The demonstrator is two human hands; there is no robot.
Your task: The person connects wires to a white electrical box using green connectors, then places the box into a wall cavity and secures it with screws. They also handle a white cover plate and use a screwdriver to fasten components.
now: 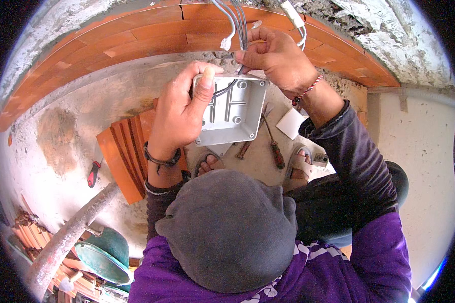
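Observation:
My left hand (181, 112) grips the left side of a grey plastic junction box (253, 123), its thumb over the upper rim. The box is tilted with its open face showing, and raised ribs and round bosses line its inside. A dark cable (226, 90) enters at the upper edge and lies across the interior. Just above that edge, my right hand (283, 60) is closed, thumb and fingers pinching the dark cables (242, 30) that hang from the wall. Beside them hangs a grey cable with a white connector (226, 44) at its end.
Orange bricks (156, 35) face the wall ahead. Below lie a hollow brick (124, 156), a red-and-black screwdriver (93, 174), a screwdriver with a dark red-green handle (277, 155) and a white square plate (290, 123). A metal pole (71, 237) and a green bucket (103, 260) stand lower left.

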